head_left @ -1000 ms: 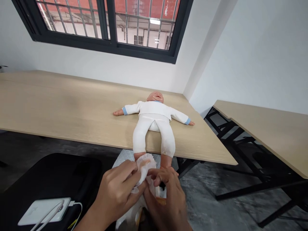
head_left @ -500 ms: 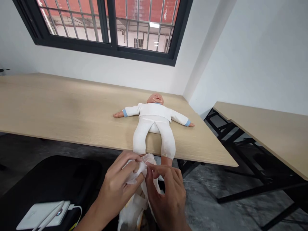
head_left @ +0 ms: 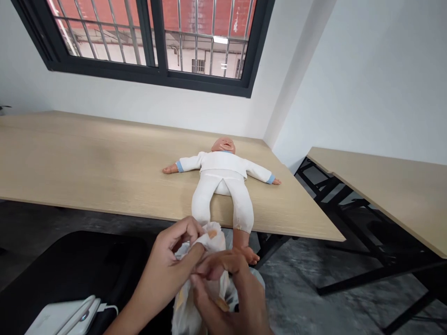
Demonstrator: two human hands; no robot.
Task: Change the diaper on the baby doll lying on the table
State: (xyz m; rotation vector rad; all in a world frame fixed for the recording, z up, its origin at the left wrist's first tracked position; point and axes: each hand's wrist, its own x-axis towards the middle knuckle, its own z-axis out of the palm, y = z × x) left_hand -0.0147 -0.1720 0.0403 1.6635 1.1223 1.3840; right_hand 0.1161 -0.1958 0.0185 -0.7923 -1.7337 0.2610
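Observation:
A white diaper (head_left: pixel 213 238) with ruffled edges and yellowish patches hangs in front of me, below the table edge. My left hand (head_left: pixel 176 253) is closed on its upper part, thumb pressed against the fabric. Close beside it, my right hand (head_left: pixel 232 291) pinches the diaper's near edge with thumb and forefinger; the exact grip is partly hidden by the fingers. Just beyond both hands, a baby doll (head_left: pixel 223 163) in a white suit with blue cuffs lies on its back. Its legs reach over the table edge, and one bare foot (head_left: pixel 248 253) shows beside my right hand.
The doll lies on a light wooden table (head_left: pixel 104 167) against the window wall. A second table (head_left: pixel 384 186) with black legs stands at the right. At lower left, a white power bank (head_left: pixel 61 316) with a cable rests on a black seat (head_left: pixel 91 270).
My right hand has moved down and slightly left along the diaper, uncovering the doll's foot. The diaper's upper edge is more spread out. My left hand keeps its hold.

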